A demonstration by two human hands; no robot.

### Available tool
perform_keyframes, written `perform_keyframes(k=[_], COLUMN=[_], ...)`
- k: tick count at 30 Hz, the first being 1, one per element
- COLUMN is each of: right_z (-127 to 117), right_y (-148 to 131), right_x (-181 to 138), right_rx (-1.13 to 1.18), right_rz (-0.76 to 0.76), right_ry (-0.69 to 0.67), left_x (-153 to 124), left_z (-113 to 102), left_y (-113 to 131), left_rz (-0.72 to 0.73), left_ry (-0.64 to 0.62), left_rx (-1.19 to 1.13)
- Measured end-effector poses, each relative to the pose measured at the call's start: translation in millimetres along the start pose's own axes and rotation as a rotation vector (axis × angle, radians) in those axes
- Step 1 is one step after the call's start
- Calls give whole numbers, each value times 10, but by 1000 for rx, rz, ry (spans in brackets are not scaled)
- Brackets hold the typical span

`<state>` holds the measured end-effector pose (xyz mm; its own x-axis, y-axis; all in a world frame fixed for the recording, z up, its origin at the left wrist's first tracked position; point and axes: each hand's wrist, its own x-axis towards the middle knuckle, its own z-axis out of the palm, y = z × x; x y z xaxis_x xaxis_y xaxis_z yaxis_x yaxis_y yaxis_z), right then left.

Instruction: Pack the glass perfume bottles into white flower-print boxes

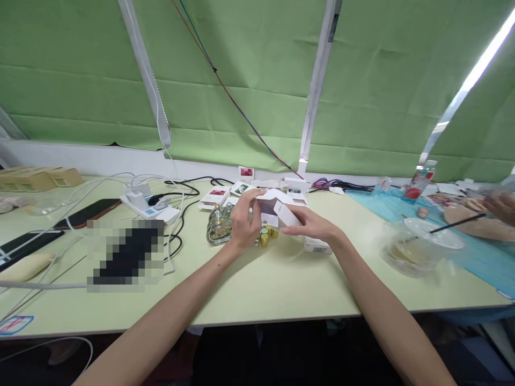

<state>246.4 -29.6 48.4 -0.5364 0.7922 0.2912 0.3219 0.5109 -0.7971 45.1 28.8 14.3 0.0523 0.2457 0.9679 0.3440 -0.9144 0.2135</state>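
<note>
My left hand is closed on the side of a white paper carton, whose flaps stand open. My right hand pinches a small white box with fine print on one end, tilted against the carton's open side. Whether the two are joined I cannot tell. Beside my left hand lie clear glass bottles with gold parts, partly hidden by it. Several small gold caps rest on the table between my hands. Under my right hand lies a white box with a barcode.
Printed white cartons sit behind the bottles. To the left are a power strip, tangled cables, a dark phone and brown boxes. On the right are a lidded plastic bowl, a drink bottle and another person's blurred hand.
</note>
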Motion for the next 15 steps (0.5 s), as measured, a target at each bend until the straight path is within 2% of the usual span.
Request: perform_keyframes(k=[4, 8, 11, 13, 15], right_z=[10, 22, -3, -34, -62], right_y=[-33, -52, -27, -15, -32], right_x=[-11, -3, 9, 10, -2], right_rx=[74, 42, -97, -263, -458], right_rz=[30, 73, 236, 357, 473], right_ry=[43, 207, 390, 516, 577], left_x=[-16, -27, -38, -47, -61], left_z=[7, 31, 44, 48, 50], left_y=[12, -1, -29, -41, -40], left_rz=[-64, -99, -81, -50, -8], left_ry=[6, 60, 82, 87, 77], left_rx=[-21, -21, 6, 46, 79])
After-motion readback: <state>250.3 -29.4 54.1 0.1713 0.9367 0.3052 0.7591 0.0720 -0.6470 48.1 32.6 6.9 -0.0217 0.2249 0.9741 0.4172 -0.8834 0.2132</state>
